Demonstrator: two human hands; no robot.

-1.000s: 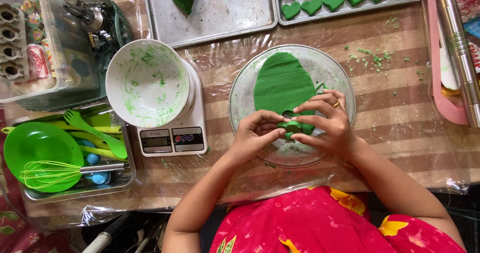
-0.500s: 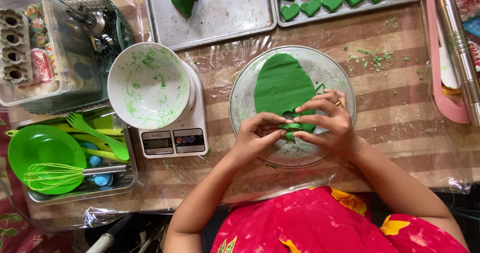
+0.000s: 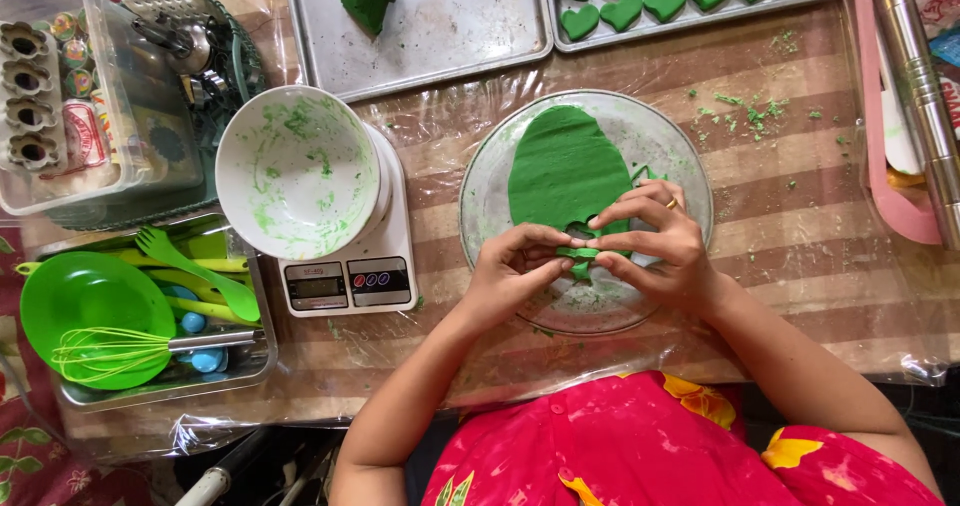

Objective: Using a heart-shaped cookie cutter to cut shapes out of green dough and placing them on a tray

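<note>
A striped bench under clear plastic, in soft daylight.

The bench (image 3: 800,216) has brown and tan bands beneath a wrinkled plastic sheet (image 3: 880,346); a red floral cloth (image 3: 25,436) hangs at its left edge, dark floor below.

A smeared white bowl (image 3: 297,171) sits on a kitchen scale (image 3: 350,276) beside a green whisk (image 3: 105,353).

- Probably a home kitchen, though only the tabletop shows.
- Kitchen scale (image 3: 345,256) with bowl (image 3: 297,171), centre left.
- Baking trays (image 3: 450,26) along the top.
- Whisk (image 3: 130,351), lower left.
</note>
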